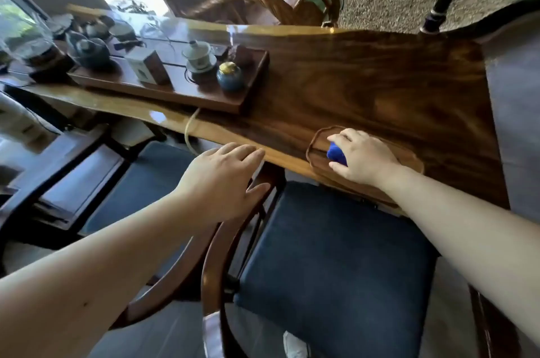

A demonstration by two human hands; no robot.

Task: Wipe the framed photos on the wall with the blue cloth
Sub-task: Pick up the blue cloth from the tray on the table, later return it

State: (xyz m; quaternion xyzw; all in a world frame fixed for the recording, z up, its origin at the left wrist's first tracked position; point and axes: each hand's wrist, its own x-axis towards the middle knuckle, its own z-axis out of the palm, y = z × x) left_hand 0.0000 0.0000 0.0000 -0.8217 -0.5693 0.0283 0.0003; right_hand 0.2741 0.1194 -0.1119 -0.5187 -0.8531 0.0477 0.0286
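Blue cloth (337, 155): bunched, sitting in small tray (317, 164) on bench (380, 80); right hand (361, 157) is closing around it. Left hand (225, 179) is hovering open, beside.

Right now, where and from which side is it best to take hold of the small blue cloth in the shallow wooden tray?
Probably from above: the blue cloth lies bunched in the low-rimmed wooden tray, and the right hand already closes over it.
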